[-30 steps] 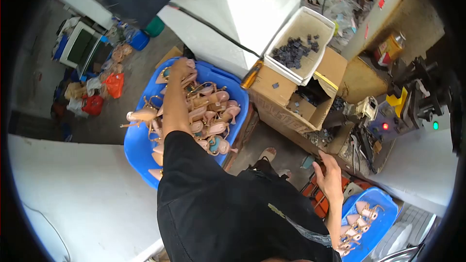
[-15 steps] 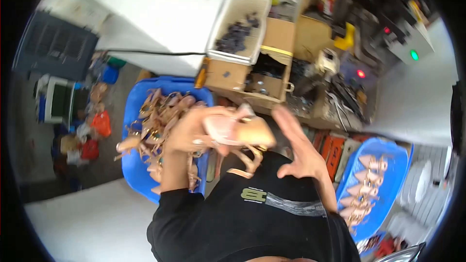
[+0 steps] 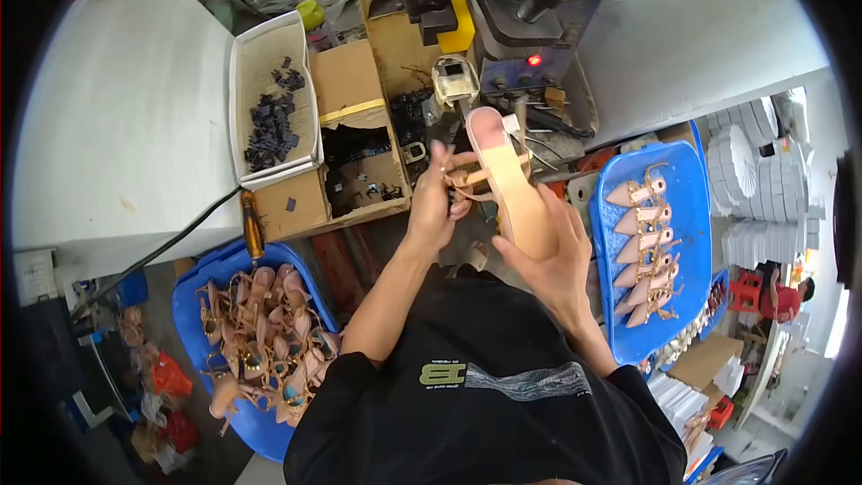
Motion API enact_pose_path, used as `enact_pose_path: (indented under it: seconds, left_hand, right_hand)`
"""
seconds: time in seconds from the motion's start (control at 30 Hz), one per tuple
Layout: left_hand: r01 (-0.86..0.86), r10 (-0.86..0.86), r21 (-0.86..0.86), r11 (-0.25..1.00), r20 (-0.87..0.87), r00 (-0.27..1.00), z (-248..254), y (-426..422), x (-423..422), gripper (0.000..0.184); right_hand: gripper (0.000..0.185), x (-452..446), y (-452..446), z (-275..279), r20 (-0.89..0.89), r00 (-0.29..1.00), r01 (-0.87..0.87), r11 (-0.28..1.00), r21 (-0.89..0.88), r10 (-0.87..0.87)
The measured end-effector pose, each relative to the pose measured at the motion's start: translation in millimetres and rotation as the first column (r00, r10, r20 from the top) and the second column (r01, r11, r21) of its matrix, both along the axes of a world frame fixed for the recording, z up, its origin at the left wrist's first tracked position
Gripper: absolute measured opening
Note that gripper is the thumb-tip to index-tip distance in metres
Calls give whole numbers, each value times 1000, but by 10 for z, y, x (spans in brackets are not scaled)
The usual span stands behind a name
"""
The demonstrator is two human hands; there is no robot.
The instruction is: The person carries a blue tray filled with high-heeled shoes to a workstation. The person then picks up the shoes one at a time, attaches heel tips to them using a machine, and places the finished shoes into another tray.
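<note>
A beige pointed-toe shoe [image 3: 512,181] with thin straps is held in front of my chest, its pink heel end pointing away from me. My right hand [image 3: 558,256] grips it near the toe end, thumb along one side and fingers along the other. On the other side, my left hand [image 3: 435,202] has its fingers closed on the shoe's strap [image 3: 467,178]. The fingertips there are partly hidden. Just beyond the heel end stands the machine's pale metal post [image 3: 456,81].
A blue tub [image 3: 260,436] at lower left is heaped with similar shoes; another blue tub [image 3: 696,242] at right has several in a row. A white box [image 3: 235,117] holds small dark pieces beside cardboard boxes [image 3: 350,81]. A screwdriver [image 3: 252,226] leans there. A person [image 3: 786,296] sits far right.
The shoe was in my left hand with my right hand open beside it. Now my right hand holds it and my left is on the strap. My view has swung right.
</note>
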State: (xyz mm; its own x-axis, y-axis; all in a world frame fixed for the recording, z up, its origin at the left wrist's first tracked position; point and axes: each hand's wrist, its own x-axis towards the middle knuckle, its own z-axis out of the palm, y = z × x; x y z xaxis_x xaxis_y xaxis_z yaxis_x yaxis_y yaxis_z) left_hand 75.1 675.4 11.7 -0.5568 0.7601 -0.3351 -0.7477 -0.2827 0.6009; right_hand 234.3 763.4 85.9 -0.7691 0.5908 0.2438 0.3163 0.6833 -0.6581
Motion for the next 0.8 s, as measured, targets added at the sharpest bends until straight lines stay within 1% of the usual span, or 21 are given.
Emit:
enact_pose_path:
  seconds: [0.03, 0.07, 0.1, 0.17, 0.2, 0.3, 0.33, 0.37, 0.43, 0.53, 0.63, 0.67, 0.8]
  left_hand:
    - [19, -19, 69, 997, 6, 1000, 21, -39, -62, 60]
    - [92, -89, 74, 993, -40, 995, 80, -110, -122, 72]
    - [-5, 1, -32, 999, -115, 993, 177, -118, -165, 65]
    - [-146, 143, -6, 989, -194, 971, 115, -144, -337, 58]
    - [-134, 149, 72, 988, -294, 944, -19, -151, -465, 52]
    - [-302, 273, -57, 951, -299, 914, -80, -221, -640, 42]
    - [-316, 294, -21, 948, -319, 901, -178, -273, -692, 33]
    - [-321, 311, -18, 947, -193, 931, -243, -344, -726, 24]
    - [-357, 339, -53, 933, -213, 916, -456, -419, -773, 21]
    - [-441, 418, -84, 894, -200, 886, -675, -448, -805, 19]
    - [-367, 351, -147, 919, -123, 928, -724, -545, -956, 23]
    - [-358, 346, -213, 909, -92, 934, -728, -529, -963, 21]
    - [-365, 352, -138, 921, -106, 930, -808, -499, -965, 18]
  right_hand:
    - [79, -88, 9, -24, 3, 999, 34, 999, 28, -34]
    - [77, -170, 12, -46, -45, 998, 42, 999, 30, -40]
    - [76, -268, 12, -51, -60, 997, 50, 998, 48, -47]
    - [75, -489, 19, -52, -91, 994, 65, 994, 85, -57]
    - [73, -607, 23, -74, -74, 994, 91, 989, 117, -83]
    - [73, -847, 44, -175, -44, 993, 112, 985, 134, -107]
    - [73, -882, 27, -164, -42, 993, 115, 980, 162, -109]
    - [72, -909, 12, -130, -36, 993, 121, 980, 155, -116]
    - [69, -952, -20, -68, -23, 991, 136, 981, 142, -134]
    - [68, -963, 0, -70, -34, 994, 110, 981, 159, -106]
    - [68, -966, 11, -39, -9, 995, 100, 984, 149, -100]
    - [67, -975, 10, -23, -2, 995, 100, 986, 137, -101]
    - [67, -997, -16, -11, -24, 993, 116, 987, 108, -114]
